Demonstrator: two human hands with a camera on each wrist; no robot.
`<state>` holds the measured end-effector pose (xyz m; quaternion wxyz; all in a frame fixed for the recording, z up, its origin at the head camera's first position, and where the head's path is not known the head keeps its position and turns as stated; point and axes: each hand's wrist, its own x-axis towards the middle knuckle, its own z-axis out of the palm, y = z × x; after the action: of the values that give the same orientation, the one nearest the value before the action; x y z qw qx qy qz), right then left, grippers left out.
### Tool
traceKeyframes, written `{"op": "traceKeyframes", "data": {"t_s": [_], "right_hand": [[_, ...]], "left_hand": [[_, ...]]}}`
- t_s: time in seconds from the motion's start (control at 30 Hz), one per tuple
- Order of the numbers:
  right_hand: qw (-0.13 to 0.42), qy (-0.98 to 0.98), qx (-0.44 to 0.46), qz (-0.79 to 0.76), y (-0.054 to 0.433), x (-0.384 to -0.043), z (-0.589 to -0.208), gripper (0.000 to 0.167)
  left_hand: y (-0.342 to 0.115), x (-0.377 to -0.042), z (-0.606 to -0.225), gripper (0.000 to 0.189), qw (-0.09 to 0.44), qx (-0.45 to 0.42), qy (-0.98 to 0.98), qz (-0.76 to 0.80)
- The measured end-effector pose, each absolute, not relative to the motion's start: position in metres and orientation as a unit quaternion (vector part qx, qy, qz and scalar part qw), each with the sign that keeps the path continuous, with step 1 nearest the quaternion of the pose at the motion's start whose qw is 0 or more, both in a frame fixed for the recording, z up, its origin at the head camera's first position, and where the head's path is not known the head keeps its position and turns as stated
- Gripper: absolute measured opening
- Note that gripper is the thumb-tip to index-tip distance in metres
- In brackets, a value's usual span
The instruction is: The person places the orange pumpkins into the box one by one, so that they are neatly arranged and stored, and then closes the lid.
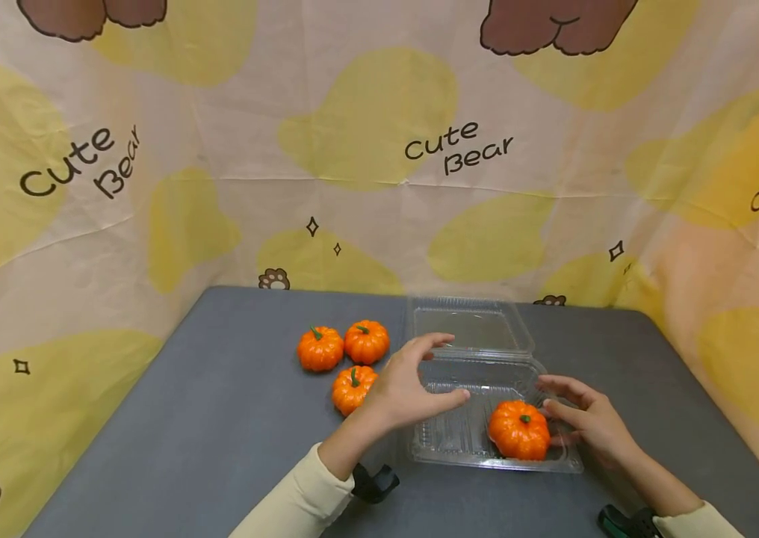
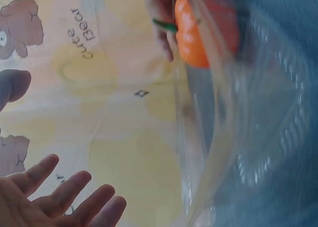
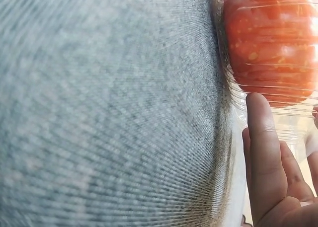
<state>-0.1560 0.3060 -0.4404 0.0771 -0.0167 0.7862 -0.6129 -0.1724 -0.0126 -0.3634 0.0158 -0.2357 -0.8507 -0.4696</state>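
Note:
An orange toy pumpkin (image 1: 519, 430) with a green stem sits in the right part of a clear plastic clamshell box (image 1: 450, 441). My left hand (image 1: 406, 385) hovers over the box's left side, thumb and fingers spread apart, holding nothing. The left wrist view shows those spread fingers (image 2: 74, 199) apart from the box. At the box's right wall is my right hand (image 1: 591, 422), its fingers against the clear plastic beside the pumpkin. In the right wrist view a fairly straight finger (image 3: 263, 147) touches the wall below the pumpkin (image 3: 271, 48).
Three more toy pumpkins stand left of the box: one at the back left (image 1: 320, 349), one beside it (image 1: 367, 341), and one nearer (image 1: 351, 390), partly hidden by my left hand. The box's lid (image 1: 467, 329) lies open toward the back of the grey table (image 1: 218, 418). Printed cloth hangs around.

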Motion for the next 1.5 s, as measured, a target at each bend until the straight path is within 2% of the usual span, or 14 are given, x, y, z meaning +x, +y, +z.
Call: {"op": "traceKeyframes", "data": {"t_s": [0.67,1.0,1.5], "right_hand": [[0.084,0.780,-0.022,-0.619,0.309,-0.156,-0.443,0.050],[0.084,0.781,-0.020,-0.619,0.307,-0.156,-0.439,0.051],[0.082,0.782,-0.022,-0.617,0.306,-0.156,-0.439,0.051]], "left_hand": [[-0.083,-0.183,-0.350,0.068,0.060,-0.178,-0.869,-0.457],[-0.112,-0.185,-0.366,0.071,0.061,-0.150,-0.889,-0.429],[-0.127,-0.183,-0.394,0.076,0.053,-0.124,-0.910,-0.391]]}}
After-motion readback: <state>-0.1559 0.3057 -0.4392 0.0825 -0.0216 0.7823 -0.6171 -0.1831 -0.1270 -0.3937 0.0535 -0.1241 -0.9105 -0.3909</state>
